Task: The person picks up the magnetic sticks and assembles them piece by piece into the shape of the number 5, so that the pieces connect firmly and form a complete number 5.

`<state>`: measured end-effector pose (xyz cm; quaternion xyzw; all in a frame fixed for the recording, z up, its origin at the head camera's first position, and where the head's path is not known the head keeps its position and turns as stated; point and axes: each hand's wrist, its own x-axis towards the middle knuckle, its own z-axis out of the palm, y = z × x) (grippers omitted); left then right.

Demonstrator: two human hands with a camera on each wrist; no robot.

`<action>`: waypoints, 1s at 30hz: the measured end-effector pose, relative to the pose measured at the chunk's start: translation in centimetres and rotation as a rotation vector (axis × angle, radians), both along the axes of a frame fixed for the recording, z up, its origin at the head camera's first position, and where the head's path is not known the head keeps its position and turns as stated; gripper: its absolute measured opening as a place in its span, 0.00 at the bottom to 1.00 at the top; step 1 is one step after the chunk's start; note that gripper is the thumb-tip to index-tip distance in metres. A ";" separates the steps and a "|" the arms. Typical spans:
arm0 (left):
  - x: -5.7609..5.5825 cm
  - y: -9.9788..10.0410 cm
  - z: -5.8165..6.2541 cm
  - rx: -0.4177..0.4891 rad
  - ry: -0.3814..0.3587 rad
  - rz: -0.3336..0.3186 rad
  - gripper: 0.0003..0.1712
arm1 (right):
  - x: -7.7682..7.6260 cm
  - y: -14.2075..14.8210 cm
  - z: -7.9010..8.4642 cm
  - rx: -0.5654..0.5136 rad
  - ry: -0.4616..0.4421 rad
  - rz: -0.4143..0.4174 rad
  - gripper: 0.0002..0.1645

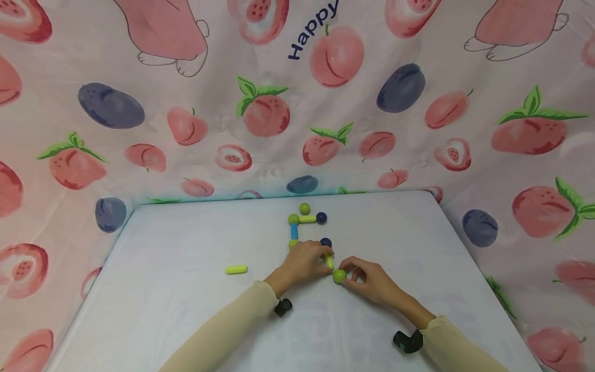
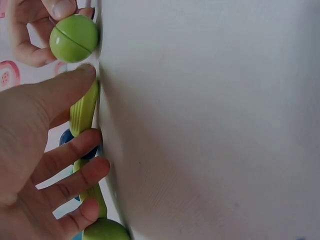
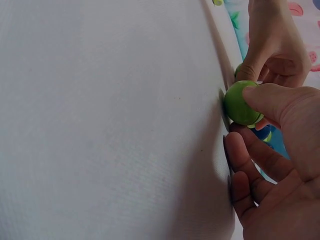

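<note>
In the head view, my right hand (image 1: 372, 281) pinches a green ball (image 1: 340, 276) between thumb and fingers, low at the white tabletop. Just left of it, my left hand (image 1: 304, 261) holds a yellow-green rod (image 1: 329, 261) with thumb and fingers. One end of this rod points toward the green ball; its far end meets a dark blue ball (image 1: 326, 242). In the left wrist view, a small gap shows between the ball (image 2: 74, 38) and the rod (image 2: 84, 111). Under the left fingers, another yellow-green rod (image 2: 93, 197) leads to a green ball (image 2: 106, 230).
Beyond the left hand, a blue rod (image 1: 294, 231) stands between two green balls, and a yellow-green rod (image 1: 307, 219) runs to a second dark blue ball (image 1: 322, 218). A loose green ball (image 1: 304, 208) lies behind. A separate yellow-green rod (image 1: 236, 269) lies to the left.
</note>
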<state>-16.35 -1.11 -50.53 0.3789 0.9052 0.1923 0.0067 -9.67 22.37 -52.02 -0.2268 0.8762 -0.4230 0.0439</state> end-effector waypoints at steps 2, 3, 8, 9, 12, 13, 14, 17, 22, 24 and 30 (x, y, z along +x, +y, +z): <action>0.1 0.1 0.0 -0.003 -0.003 0.011 0.21 | 0.0 0.0 0.0 -0.002 0.001 0.003 0.17; 0.2 0.1 0.0 -0.004 -0.005 0.016 0.21 | 0.0 0.1 0.0 -0.003 0.001 0.003 0.17; 0.2 0.1 0.2 0.019 -0.036 0.014 0.19 | 0.0 0.0 0.1 -0.007 -0.007 0.005 0.17; 0.1 0.0 0.3 0.031 -0.045 0.011 0.19 | 0.0 0.0 0.1 -0.008 -0.010 0.006 0.17; 0.0 -0.1 0.3 0.071 -0.090 0.005 0.17 | 0.0 0.0 0.2 -0.006 -0.015 0.007 0.17; 0.0 -0.2 0.3 0.085 -0.109 0.004 0.17 | 0.1 0.0 0.2 -0.005 -0.016 0.006 0.17; 0.0 -0.2 0.3 0.098 -0.127 0.003 0.16 | 0.1 -0.1 0.3 -0.004 -0.018 0.006 0.17; -0.1 -0.4 0.1 0.143 -0.188 -0.001 0.15 | 0.1 -0.1 0.3 0.001 -0.023 0.002 0.18; -0.4 -0.8 -0.1 0.219 -0.279 -0.019 0.15 | 0.1 0.0 0.2 0.005 -0.031 0.000 0.18; -0.5 -1.0 -0.2 0.250 -0.304 -0.028 0.14 | 0.1 0.0 0.1 0.005 -0.031 0.000 0.18; -0.9 -1.4 -0.3 0.316 -0.352 -0.027 0.12 | -0.1 -0.2 -0.2 -0.009 -0.004 0.002 0.18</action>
